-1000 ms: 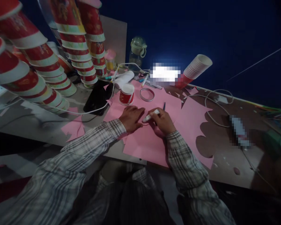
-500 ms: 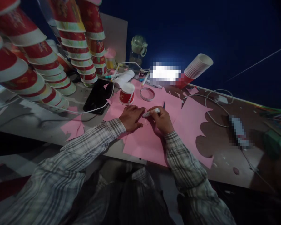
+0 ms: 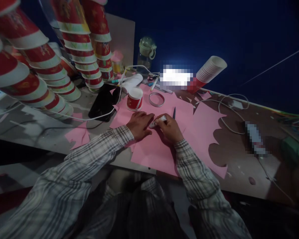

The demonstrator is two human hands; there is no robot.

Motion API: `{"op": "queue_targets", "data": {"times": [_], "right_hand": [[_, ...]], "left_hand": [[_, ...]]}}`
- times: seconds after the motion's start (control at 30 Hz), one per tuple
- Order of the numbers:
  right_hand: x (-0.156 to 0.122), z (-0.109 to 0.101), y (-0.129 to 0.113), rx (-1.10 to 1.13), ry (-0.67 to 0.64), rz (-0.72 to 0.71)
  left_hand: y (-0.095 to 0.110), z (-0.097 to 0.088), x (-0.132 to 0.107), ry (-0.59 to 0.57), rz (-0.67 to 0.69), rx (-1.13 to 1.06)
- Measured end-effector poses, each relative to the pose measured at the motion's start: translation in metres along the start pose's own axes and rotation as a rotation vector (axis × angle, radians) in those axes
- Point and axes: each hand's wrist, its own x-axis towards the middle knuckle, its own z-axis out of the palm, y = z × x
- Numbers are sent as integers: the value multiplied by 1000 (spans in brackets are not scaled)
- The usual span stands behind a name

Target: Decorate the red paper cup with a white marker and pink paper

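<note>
My left hand (image 3: pixel 140 125) lies with its fingers spread on the pink paper (image 3: pixel 154 152). Close to its fingertips, my right hand (image 3: pixel 171 128) grips a white marker (image 3: pixel 161 119), tilted low over the same sheet. The marker's tip is too small to make out. Behind my left hand stands a red and white paper cup (image 3: pixel 135 99). A ring-shaped roll (image 3: pixel 156 99), looking like tape, lies flat on the paper just beyond both hands. A dark pointed blade (image 3: pixel 174 113) rests on the paper beside my right hand.
Tall stacks of red and white cups (image 3: pixel 82 53) crowd the left. A black flat object (image 3: pixel 103 104) lies under a white cable (image 3: pixel 92 118). More stacked cups (image 3: pixel 211 71) lean at the back right, near a clear bottle (image 3: pixel 146 54). Pink scraps (image 3: pixel 78 136) lie left.
My right hand has shifted slightly left and down with the marker, nearer my left fingers. More of the dark blade shows. My left hand stays in place.
</note>
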Motion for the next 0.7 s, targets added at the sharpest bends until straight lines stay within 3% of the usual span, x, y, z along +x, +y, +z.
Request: {"op": "queue_targets", "data": {"times": [0.1,0.27,0.4,0.47,0.6,0.7], "right_hand": [[2,-2,3,3,-29,21],[2,-1,1,45,91,-9],[1,-3,1,29,-23,3],[3,-7,4,124,-47,37],[10,-12,10,459,35,76],[11,-14,8,564,-17,87]], "left_hand": [[-1,0,0,3,-6,-7],[-2,-1,1,-27,-1,-18],[-1,-1,0,-16,1,-26],[-1,-2,0,-10,-4,-29],[1,-4,0,-30,-20,-30],[2,-6,0,-34,-31,-28]]}}
